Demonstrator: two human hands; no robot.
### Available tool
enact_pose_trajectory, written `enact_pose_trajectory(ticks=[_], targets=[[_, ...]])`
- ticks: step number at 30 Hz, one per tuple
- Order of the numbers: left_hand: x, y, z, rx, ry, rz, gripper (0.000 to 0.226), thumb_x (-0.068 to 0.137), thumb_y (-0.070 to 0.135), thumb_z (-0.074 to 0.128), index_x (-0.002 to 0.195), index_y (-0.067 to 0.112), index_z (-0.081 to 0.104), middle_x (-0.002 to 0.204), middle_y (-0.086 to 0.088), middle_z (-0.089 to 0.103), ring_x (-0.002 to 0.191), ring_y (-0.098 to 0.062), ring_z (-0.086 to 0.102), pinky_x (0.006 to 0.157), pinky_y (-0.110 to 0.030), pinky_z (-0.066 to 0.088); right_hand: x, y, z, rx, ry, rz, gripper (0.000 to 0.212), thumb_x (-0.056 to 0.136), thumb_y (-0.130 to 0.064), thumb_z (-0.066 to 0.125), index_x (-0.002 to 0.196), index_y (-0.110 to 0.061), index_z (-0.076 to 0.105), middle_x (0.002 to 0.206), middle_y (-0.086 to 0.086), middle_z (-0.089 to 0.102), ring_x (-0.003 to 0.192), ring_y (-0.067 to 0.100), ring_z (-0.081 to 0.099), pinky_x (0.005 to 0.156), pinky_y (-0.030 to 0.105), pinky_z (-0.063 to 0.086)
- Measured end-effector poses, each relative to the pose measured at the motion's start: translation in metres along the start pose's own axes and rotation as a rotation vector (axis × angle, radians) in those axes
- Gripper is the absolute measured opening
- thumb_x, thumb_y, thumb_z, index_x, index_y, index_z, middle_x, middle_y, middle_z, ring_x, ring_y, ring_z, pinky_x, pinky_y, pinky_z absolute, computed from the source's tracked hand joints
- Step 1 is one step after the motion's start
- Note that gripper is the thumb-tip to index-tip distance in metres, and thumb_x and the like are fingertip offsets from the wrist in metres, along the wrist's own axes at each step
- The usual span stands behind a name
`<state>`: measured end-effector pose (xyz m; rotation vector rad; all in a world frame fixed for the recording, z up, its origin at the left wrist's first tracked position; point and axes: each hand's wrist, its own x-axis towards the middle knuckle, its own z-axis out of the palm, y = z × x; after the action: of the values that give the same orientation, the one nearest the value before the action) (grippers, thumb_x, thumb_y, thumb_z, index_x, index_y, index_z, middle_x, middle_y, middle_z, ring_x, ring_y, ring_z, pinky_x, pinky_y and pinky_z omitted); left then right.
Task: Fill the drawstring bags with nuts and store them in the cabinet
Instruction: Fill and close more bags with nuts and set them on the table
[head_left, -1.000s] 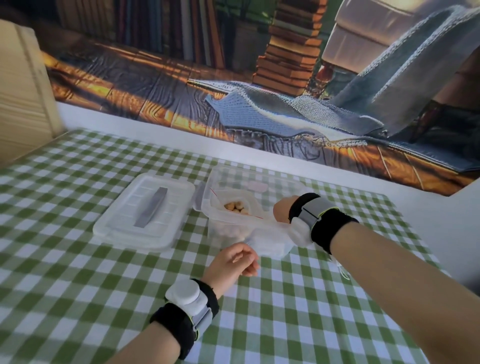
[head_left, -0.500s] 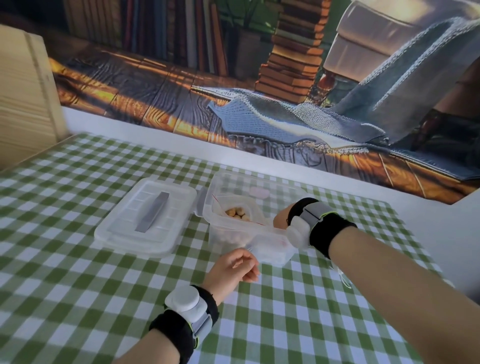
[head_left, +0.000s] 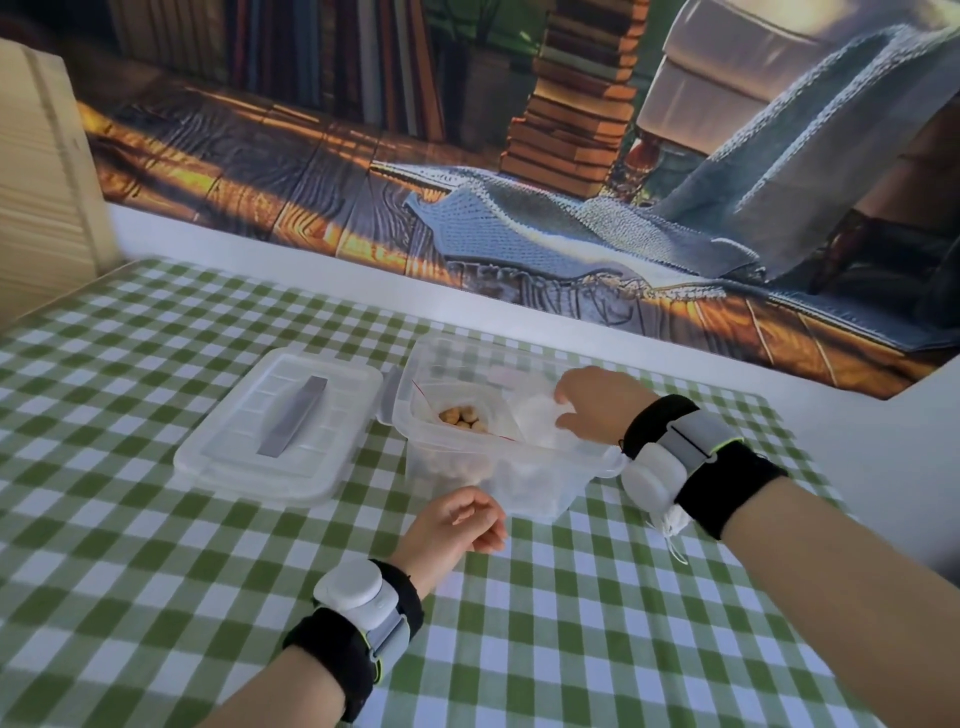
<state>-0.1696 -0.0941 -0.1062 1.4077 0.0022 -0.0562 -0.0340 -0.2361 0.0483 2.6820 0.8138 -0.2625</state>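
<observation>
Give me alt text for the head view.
The right hand reaches into a clear box, fingers touching a white bag beside some nuts. The left hand, loosely curled, is before the box over the checked tablecloth; the lid lies left of the box.

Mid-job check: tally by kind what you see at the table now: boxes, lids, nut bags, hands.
Clear box: 1
Lid: 1
Bag of nuts: 1, inside the box
Hands: 2, left hand and right hand
Total: 5

No legible text, labels, brands or numbers anywhere: checked the clear box (head_left: 498, 467), its lid (head_left: 280, 431), both wristbands.
</observation>
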Motion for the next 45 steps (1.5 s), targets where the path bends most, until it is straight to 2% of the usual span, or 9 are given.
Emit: enact_pose_trajectory(ticks=[5, 9, 13, 16, 20, 27, 34, 39, 45], targets=[[-0.001, 0.0, 0.001, 0.011, 0.019, -0.003, 0.014, 0.095, 0.002, 0.05, 0.087, 0.001, 0.062, 0.076, -0.007, 0.068, 0.069, -0.016, 0.065, 0.068, -0.026, 0.054, -0.013, 0.008, 0.006, 0.205, 0.305, -0.026, 0.007, 0.087, -0.019, 0.055, 0.091, -0.022, 0.05, 0.089, -0.004, 0.061, 0.086, 0.023, 0.058, 0.072, 0.034, 0.047], [-0.002, 0.0, 0.001, 0.001, 0.042, -0.008, 0.014, 0.095, 0.002, 0.05, 0.087, 0.002, 0.062, 0.075, -0.007, 0.068, 0.068, -0.016, 0.065, 0.067, -0.025, 0.054, -0.006, 0.006, 0.009, 0.296, 0.266, -0.034, 0.024, 0.092, -0.012, 0.047, 0.113, -0.022, 0.054, 0.101, -0.002, 0.065, 0.095, 0.023, 0.058, 0.079, 0.037, 0.049], [-0.002, 0.001, 0.0, -0.01, 0.049, -0.011, 0.013, 0.095, 0.002, 0.051, 0.087, 0.001, 0.062, 0.076, -0.009, 0.067, 0.068, -0.016, 0.065, 0.068, -0.026, 0.053, 0.009, 0.005, 0.013, 0.161, 0.222, -0.054, 0.023, 0.097, -0.015, 0.042, 0.11, -0.02, 0.06, 0.116, -0.001, 0.062, 0.107, 0.024, 0.054, 0.074, 0.028, 0.038], [-0.002, 0.0, 0.0, -0.018, 0.049, -0.016, 0.012, 0.094, 0.003, 0.051, 0.088, 0.0, 0.062, 0.076, -0.009, 0.067, 0.068, -0.016, 0.065, 0.068, -0.026, 0.053, 0.009, 0.008, 0.017, 0.197, 0.202, -0.05, 0.023, 0.095, -0.016, 0.042, 0.109, -0.019, 0.06, 0.116, 0.001, 0.062, 0.105, 0.026, 0.054, 0.079, 0.032, 0.043], [-0.001, 0.0, 0.0, -0.015, 0.037, -0.016, 0.012, 0.094, 0.003, 0.052, 0.088, 0.001, 0.062, 0.076, -0.008, 0.067, 0.069, -0.016, 0.065, 0.07, -0.028, 0.054, -0.001, 0.016, 0.013, 0.444, 0.342, -0.009, 0.019, 0.089, -0.01, 0.049, 0.097, -0.015, 0.065, 0.105, 0.005, 0.067, 0.098, 0.025, 0.059, 0.083, 0.033, 0.048], [-0.004, 0.005, 0.001, -0.069, 0.03, -0.04, 0.013, 0.095, 0.003, 0.051, 0.087, 0.001, 0.061, 0.077, -0.01, 0.067, 0.066, -0.015, 0.065, 0.067, -0.025, 0.054, -0.068, 0.018, -0.008, 1.197, 0.639, 0.051, 0.015, 0.087, 0.004, 0.055, 0.085, -0.011, 0.059, 0.066, -0.006, 0.068, 0.056, 0.001, 0.062, 0.06, 0.017, 0.053], [-0.019, 0.025, -0.002, -0.404, -0.067, -0.161, 0.041, 0.094, 0.035, 0.04, 0.088, 0.004, 0.065, 0.084, -0.015, 0.068, 0.072, -0.022, 0.067, 0.068, -0.031, 0.058, -0.116, -0.032, 0.048, 1.731, 0.515, 0.063, 0.015, 0.087, 0.004, 0.056, 0.081, -0.009, 0.061, 0.066, -0.004, 0.069, 0.06, 0.01, 0.064, 0.057, 0.022, 0.055], [-0.044, 0.018, -0.019, -0.257, 0.024, -0.207, 0.051, 0.093, 0.049, 0.035, 0.11, 0.009, 0.062, 0.106, -0.015, 0.068, 0.093, -0.028, 0.066, 0.08, -0.041, 0.055, -0.106, -0.09, 0.117, 1.861, 0.291, 0.218, 0.01, 0.087, 0.003, 0.057, 0.084, -0.006, 0.062, 0.074, 0.004, 0.067, 0.067, 0.016, 0.063, 0.058, 0.025, 0.054], [-0.059, 0.023, -0.032, -0.019, 0.133, -0.174, 0.011, 0.094, 0.016, 0.055, 0.099, 0.013, 0.064, 0.094, -0.006, 0.07, 0.08, -0.016, 0.068, 0.071, -0.027, 0.057, -0.095, -0.107, 0.13, 1.831, 0.271, 0.317, 0.01, 0.088, -0.003, 0.058, 0.084, -0.011, 0.062, 0.073, 0.002, 0.067, 0.054, 0.008, 0.061, 0.05, 0.02, 0.05]])
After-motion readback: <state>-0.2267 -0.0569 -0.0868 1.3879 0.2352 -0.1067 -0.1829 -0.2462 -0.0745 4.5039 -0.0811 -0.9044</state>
